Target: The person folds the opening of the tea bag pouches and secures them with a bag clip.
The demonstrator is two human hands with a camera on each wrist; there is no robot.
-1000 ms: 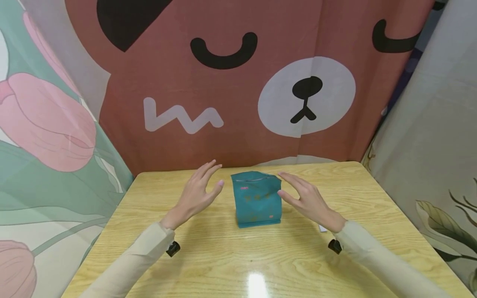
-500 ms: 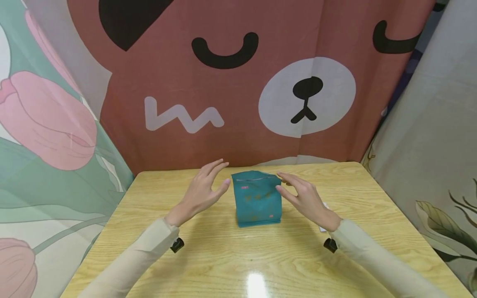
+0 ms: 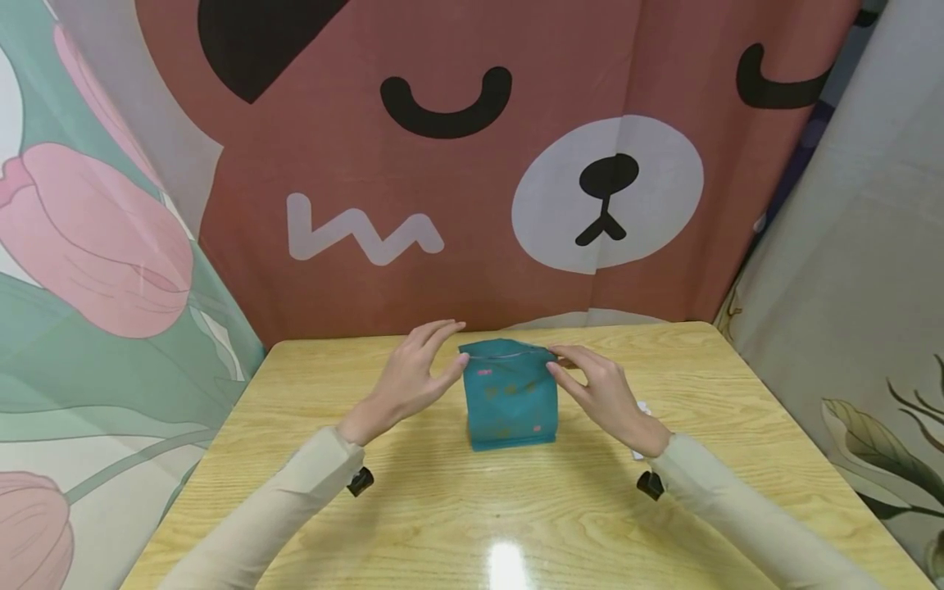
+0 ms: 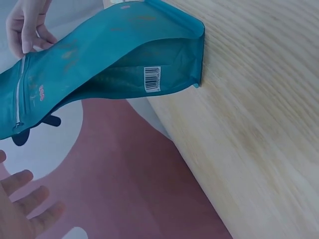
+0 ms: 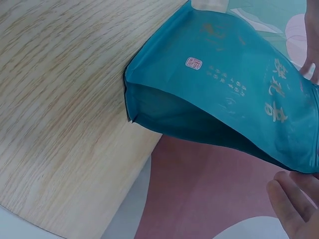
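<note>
A teal stand-up pouch (image 3: 510, 401) with a zip strip across its top stands upright on the wooden table. Its gusseted side carries a barcode label (image 4: 152, 79) in the left wrist view; light lettering (image 5: 276, 94) marks one face in the right wrist view. My right hand (image 3: 608, 397) pinches the pouch's upper right corner, thumb in front and fingers behind. On the other side, my left hand (image 3: 409, 381) has its fingers extended, the thumb tip right at the upper left edge by the zip. Its fingers (image 4: 34, 199) are spread beside the pouch in the left wrist view.
A small white item (image 3: 638, 454) lies on the table (image 3: 442, 524), partly hidden by the right wrist. Behind the table's far edge hangs a curtain (image 3: 472, 287) with a bear print. Patterned curtains flank both sides.
My left hand has moved right, up to the pouch's upper left edge. The right hand has closed from beside the upper right corner into a pinch on it. The pouch stays in place.
</note>
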